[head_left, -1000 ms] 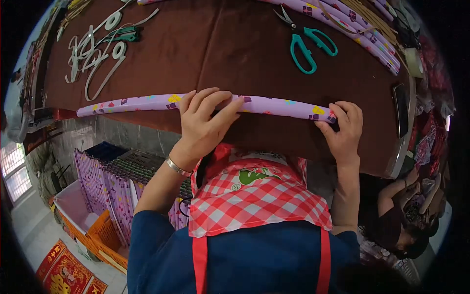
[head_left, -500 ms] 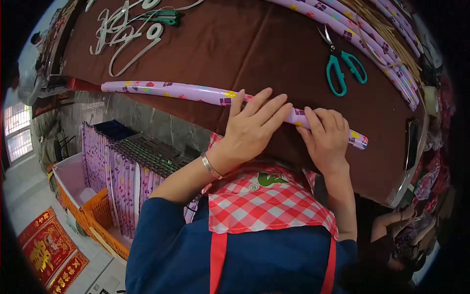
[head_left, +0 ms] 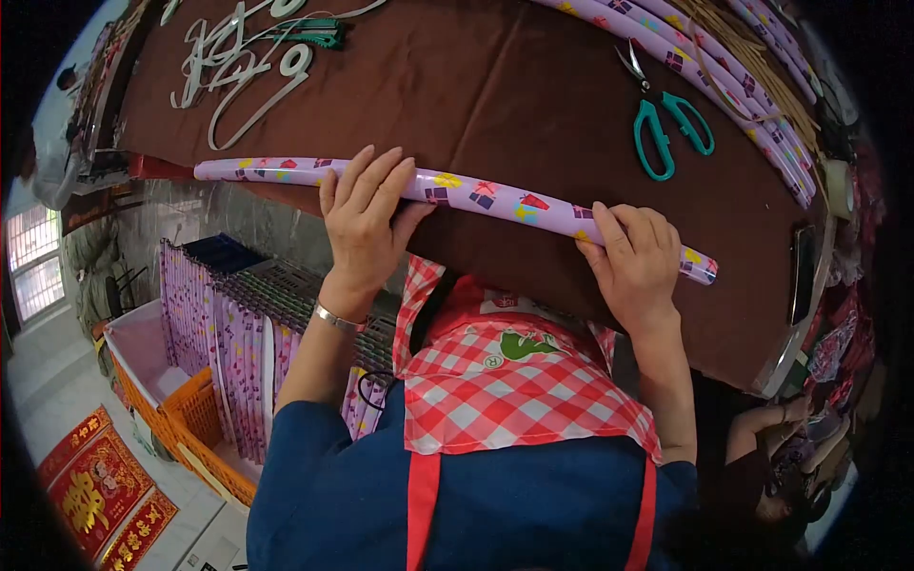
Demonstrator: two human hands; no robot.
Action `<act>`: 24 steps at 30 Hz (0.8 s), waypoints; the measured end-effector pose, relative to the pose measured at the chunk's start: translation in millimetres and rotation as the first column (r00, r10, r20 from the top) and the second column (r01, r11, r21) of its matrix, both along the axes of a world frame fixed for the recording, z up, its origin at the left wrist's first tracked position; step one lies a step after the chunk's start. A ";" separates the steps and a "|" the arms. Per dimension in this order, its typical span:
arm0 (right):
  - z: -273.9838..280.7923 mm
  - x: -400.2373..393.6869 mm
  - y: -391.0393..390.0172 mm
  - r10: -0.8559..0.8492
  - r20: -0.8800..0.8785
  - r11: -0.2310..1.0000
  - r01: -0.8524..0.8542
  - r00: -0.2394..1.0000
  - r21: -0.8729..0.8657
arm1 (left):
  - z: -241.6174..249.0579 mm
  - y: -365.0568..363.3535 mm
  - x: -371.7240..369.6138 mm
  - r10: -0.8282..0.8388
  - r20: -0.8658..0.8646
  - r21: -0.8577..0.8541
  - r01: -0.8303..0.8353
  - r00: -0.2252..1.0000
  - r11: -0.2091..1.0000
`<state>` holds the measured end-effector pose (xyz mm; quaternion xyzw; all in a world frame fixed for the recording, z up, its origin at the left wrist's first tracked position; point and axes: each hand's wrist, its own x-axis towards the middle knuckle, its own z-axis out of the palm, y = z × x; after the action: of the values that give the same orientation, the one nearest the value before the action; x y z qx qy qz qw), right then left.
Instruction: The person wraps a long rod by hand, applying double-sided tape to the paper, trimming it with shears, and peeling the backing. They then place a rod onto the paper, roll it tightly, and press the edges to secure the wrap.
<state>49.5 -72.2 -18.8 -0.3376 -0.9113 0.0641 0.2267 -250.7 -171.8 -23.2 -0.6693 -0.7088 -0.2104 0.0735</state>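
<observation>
A brown cloth [head_left: 533,105] covers the table and fills the upper part of the head view; below its near edge the floor shows a crate [head_left: 190,419] packed with more lilac wrapped pieces.

A long roll [head_left: 476,195] of lilac printed paper lies along the near edge of the cloth. The left hand [head_left: 362,214] lies flat over it left of its middle, fingers spread and pressing down, not closed round it. The right hand [head_left: 636,262] rests on it close to the right end, fingers curved over the top; whether they close under it cannot be told. Both palms touch the roll.

Farther back lie green scissors [head_left: 666,128], well apart from the hands, and several finished rolls [head_left: 724,76] along the far right. White strips [head_left: 238,67] sit at the far left, and a phone [head_left: 802,276] lies near the table's right edge.

The roll sits very near the table's edge, so uneven pressure from the two hands could likely send it off onto the apron [head_left: 505,381]. Its left end is unheld, so the paper there might loosen or wind crooked.
</observation>
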 end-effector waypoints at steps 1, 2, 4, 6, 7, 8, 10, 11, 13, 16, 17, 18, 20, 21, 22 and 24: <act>-0.3 -0.1 0.3 0.003 -0.006 1.000 -0.003 1.000 0.007 | 1.7 0.2 -1.4 -0.003 -0.005 -0.004 0.003 1.000 1.000; -0.6 -0.1 -0.1 0.005 -0.012 1.000 -0.005 1.000 0.012 | 3.2 0.1 -2.1 -0.007 -0.009 -0.010 0.006 1.000 1.000; -0.7 0.2 0.4 0.011 -0.017 1.000 -0.010 1.000 0.015 | 4.4 2.3 -3.3 -0.035 -0.012 0.001 0.035 0.999 0.999; -0.6 -0.3 1.4 0.012 -0.022 1.000 -0.012 1.000 0.020 | 5.9 5.8 -1.9 -0.068 -0.015 0.014 0.068 0.998 0.998; -0.5 -1.3 1.6 0.010 -0.020 0.999 -0.009 1.000 0.042 | 6.3 8.5 2.6 -0.135 0.001 0.024 0.135 0.991 0.991; -0.3 -1.9 1.9 0.010 -0.017 0.998 -0.009 1.000 0.063 | 6.6 11.6 8.8 -0.200 0.017 0.034 0.199 0.980 0.979; -2.6 -1.3 1.9 0.014 -0.021 0.998 -0.013 1.000 0.067 | 9.6 19.4 32.8 -0.283 0.084 0.018 0.282 0.955 0.959; -3.2 -1.0 2.3 0.018 -0.027 0.997 -0.016 0.999 0.071 | 10.7 23.7 43.3 -0.326 0.119 0.002 0.328 0.938 0.945; -1.1 -1.6 2.4 0.015 -0.022 0.998 -0.014 1.000 0.062 | 5.8 31.2 56.5 -0.364 0.153 0.025 0.364 0.919 0.931; -1.3 0.0 1.8 0.017 -0.026 0.998 -0.015 1.000 0.061 | -1.8 33.6 65.4 -0.373 0.158 0.055 0.369 0.914 0.928; -2.1 0.0 1.8 0.021 -0.037 0.997 -0.018 0.999 0.070 | -1.5 32.2 66.4 -0.364 0.131 0.064 0.358 0.922 0.931; -2.0 0.1 1.5 0.020 -0.037 0.998 -0.017 0.999 0.069 | -1.2 30.3 66.8 -0.352 0.103 0.072 0.346 0.930 0.935; -1.6 0.3 1.1 0.021 -0.024 0.998 -0.019 0.999 0.053 | 0.5 28.6 67.7 -0.357 0.111 0.073 0.350 0.928 0.934; -1.9 0.2 1.6 0.024 -0.023 0.998 -0.023 0.999 0.053 | 1.2 28.4 68.2 -0.362 0.115 0.079 0.355 0.925 0.931; -2.4 0.0 1.9 0.026 -0.031 0.998 -0.024 0.999 0.059 | 0.7 27.6 68.8 -0.361 0.115 0.080 0.354 0.925 0.932; -2.5 0.6 1.6 0.025 -0.037 0.998 -0.023 0.999 0.063 | -0.6 24.8 71.6 -0.356 0.166 0.077 0.347 0.920 0.935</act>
<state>50.1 -70.6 -21.3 -0.3181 -0.9125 0.0443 0.2535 -179.1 -146.9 -23.8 -0.7623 -0.5758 -0.2953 -0.0134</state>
